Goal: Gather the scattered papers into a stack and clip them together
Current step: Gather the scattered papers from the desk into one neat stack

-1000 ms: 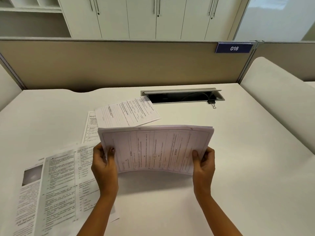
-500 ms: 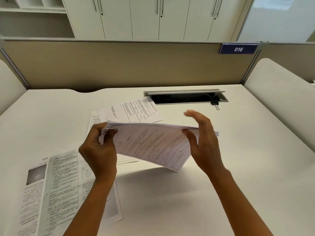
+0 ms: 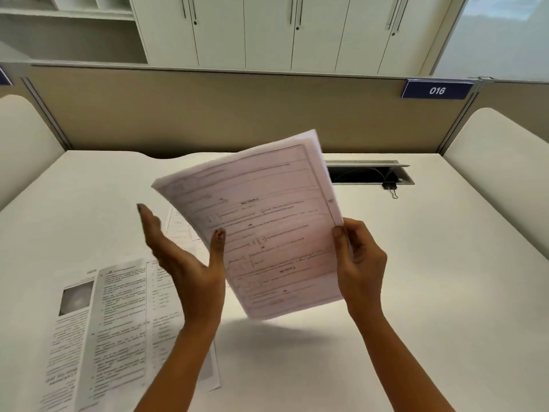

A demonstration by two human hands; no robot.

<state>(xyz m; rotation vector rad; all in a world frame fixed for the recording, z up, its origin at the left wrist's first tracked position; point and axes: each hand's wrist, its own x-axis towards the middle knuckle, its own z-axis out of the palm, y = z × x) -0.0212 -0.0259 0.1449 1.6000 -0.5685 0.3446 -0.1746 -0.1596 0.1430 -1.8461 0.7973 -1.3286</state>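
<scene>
A stack of printed papers is held up above the white desk, tilted, with its long side now running up and down. My right hand pinches the stack's right edge. My left hand is open beside the stack's left edge, palm toward it, with the thumb touching the front sheet. Loose printed sheets lie flat at the near left of the desk. Another sheet lies behind my left hand, mostly hidden. A black binder clip lies at the edge of the cable slot.
An open cable slot with a raised lid is set into the back of the desk. A beige partition with a blue "016" tag closes the back. Padded white side panels flank the desk.
The stack has been turned from lying wide to standing tall and raised higher. My right hand now grips its right edge; my left hand has let go and opened beside it.
</scene>
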